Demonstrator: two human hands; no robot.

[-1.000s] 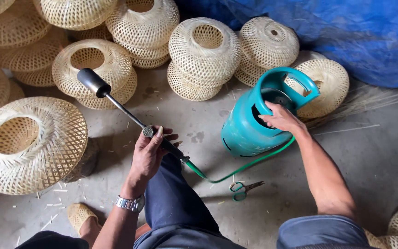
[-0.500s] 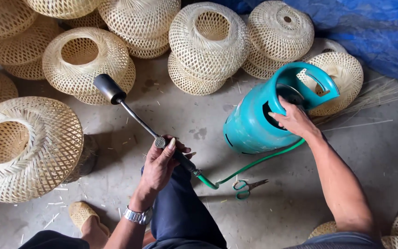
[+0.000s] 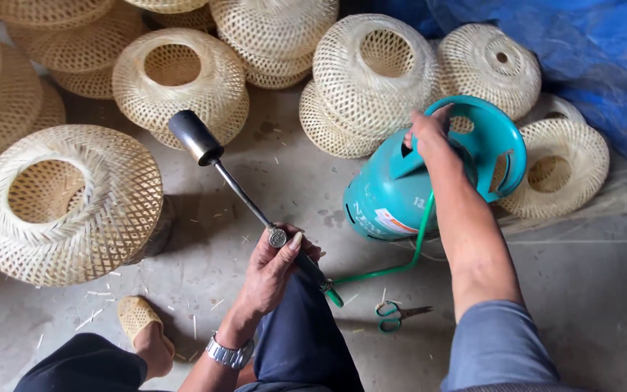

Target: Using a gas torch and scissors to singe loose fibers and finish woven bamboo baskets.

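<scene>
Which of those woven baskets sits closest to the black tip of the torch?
The round woven basket just above the torch head, its open mouth facing up. The big basket at left lies farther off.

The floor (image 3: 255, 174) is grey and dusty, with little straw bits on it. Woven baskets (image 3: 371, 72) sit from nine to one o'clock. A blue sheet (image 3: 589, 51) lies at two o'clock.

Right hand's fingers (image 3: 440, 116) behind cylinder collar (image 3: 498, 138)
</scene>
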